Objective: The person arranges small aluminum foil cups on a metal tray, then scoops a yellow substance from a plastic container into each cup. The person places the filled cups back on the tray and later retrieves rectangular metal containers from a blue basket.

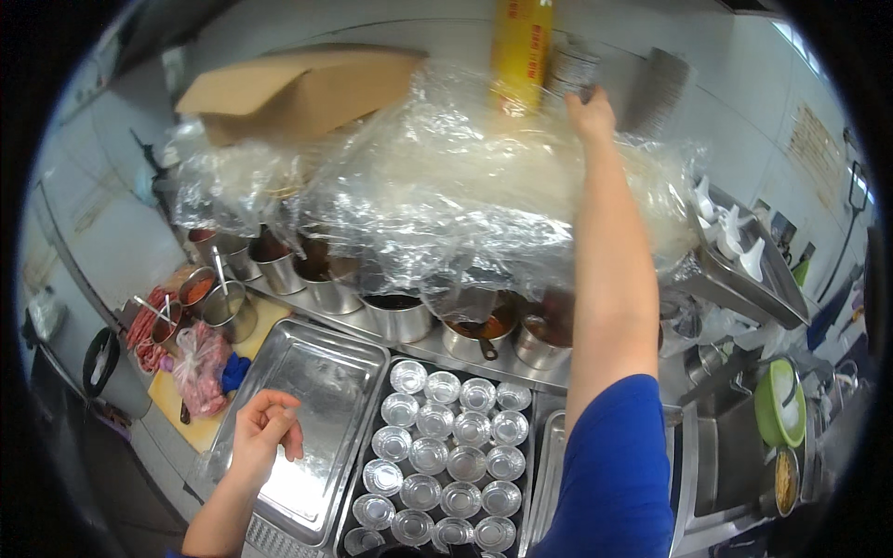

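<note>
My right hand (pixel 593 115) reaches up to the shelf and touches a stack of foil cups (pixel 573 68); its fingertips are partly hidden, so its grip is unclear. A second, blurred stack (pixel 656 91) stands to its right, and a yellow box (pixel 522 49) to its left. My left hand (pixel 267 432) hovers with loosely curled fingers and nothing in them over an empty steel tray (pixel 314 390). Beside that tray, rows of round foil cups (pixel 429 457) fill a dark tray.
Large clear plastic bags (pixel 453 188) and a cardboard box (pixel 300 91) cover the shelf. Steel pots of sauce (pixel 398 317) line up below. Bagged meat (pixel 202 370) lies on a yellow cutting board (pixel 167 411) at left. White spoons (pixel 732 234) lie in a steel pan; a green basin (pixel 771 404) is by the sink.
</note>
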Action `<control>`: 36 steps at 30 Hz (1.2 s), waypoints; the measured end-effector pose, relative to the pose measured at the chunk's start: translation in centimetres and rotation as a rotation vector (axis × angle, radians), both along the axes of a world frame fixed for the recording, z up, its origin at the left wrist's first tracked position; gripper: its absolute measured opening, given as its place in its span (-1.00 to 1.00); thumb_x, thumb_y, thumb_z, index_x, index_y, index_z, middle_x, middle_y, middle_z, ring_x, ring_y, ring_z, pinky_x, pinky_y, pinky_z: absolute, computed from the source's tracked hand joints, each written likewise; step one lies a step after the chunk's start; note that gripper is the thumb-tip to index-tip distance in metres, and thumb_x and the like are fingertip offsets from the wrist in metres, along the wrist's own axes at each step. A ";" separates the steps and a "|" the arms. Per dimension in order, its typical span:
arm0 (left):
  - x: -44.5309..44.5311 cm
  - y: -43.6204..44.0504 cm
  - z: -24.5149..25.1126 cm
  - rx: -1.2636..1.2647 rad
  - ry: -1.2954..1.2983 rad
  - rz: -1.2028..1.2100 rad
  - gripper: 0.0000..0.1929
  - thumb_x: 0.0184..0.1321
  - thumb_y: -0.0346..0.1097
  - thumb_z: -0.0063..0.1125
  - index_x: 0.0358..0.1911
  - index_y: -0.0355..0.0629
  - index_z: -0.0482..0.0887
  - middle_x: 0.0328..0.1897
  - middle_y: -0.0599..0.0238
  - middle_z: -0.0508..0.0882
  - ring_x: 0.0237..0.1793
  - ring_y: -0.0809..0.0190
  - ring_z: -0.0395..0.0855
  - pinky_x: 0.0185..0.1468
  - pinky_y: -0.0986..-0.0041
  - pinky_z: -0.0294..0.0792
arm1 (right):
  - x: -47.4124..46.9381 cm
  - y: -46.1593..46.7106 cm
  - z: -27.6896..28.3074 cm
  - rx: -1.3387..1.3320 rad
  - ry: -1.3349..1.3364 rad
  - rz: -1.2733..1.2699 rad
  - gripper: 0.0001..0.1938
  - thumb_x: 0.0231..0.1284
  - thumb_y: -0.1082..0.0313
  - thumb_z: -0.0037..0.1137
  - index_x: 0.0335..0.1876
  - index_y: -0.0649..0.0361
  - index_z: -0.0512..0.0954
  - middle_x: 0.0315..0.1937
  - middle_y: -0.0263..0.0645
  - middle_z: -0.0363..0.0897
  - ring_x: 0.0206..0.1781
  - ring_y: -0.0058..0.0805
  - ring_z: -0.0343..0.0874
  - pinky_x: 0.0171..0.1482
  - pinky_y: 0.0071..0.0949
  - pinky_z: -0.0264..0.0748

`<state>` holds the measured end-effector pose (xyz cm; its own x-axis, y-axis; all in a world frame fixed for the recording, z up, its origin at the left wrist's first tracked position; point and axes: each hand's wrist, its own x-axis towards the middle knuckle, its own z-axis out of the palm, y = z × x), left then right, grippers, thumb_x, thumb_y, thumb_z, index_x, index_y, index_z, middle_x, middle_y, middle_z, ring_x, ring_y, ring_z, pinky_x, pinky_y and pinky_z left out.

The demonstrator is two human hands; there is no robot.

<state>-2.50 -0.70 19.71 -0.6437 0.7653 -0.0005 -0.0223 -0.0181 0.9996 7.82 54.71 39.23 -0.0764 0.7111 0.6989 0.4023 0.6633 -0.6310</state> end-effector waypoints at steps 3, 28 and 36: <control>0.3 1.4 -1.0 0.005 -0.033 -0.058 -0.86 0.28 -0.42 -0.04 -0.14 -0.28 0.49 -0.65 0.21 0.58 -0.73 0.35 0.51 -0.65 0.59 0.31 | 0.9 -0.6 0.8 0.071 0.070 -0.232 -0.29 0.00 0.11 0.21 0.25 0.35 0.25 0.31 0.23 0.13 0.33 0.19 0.17 0.31 -0.04 0.20; 0.5 0.2 -2.9 -0.002 -0.158 0.094 -0.89 0.28 -0.40 -0.03 -0.24 -0.29 0.54 -0.66 0.19 0.57 -0.73 0.28 0.52 -0.67 0.54 0.33 | 6.4 3.3 1.1 0.103 -0.097 -0.281 0.22 -0.49 -0.09 0.49 0.40 0.30 0.04 0.38 0.17 0.04 0.39 0.03 0.15 0.33 -0.16 0.21; 1.8 -5.1 -3.9 -0.032 -0.054 0.183 -0.87 0.28 -0.32 0.04 -0.27 -0.23 0.54 -0.67 0.19 0.57 -0.72 0.28 0.52 -0.65 0.50 0.35 | 5.6 0.5 1.9 0.412 0.158 -0.102 -0.18 -0.29 0.13 0.38 0.22 0.28 0.31 0.02 0.11 0.50 0.11 -0.03 0.49 0.13 -0.18 0.40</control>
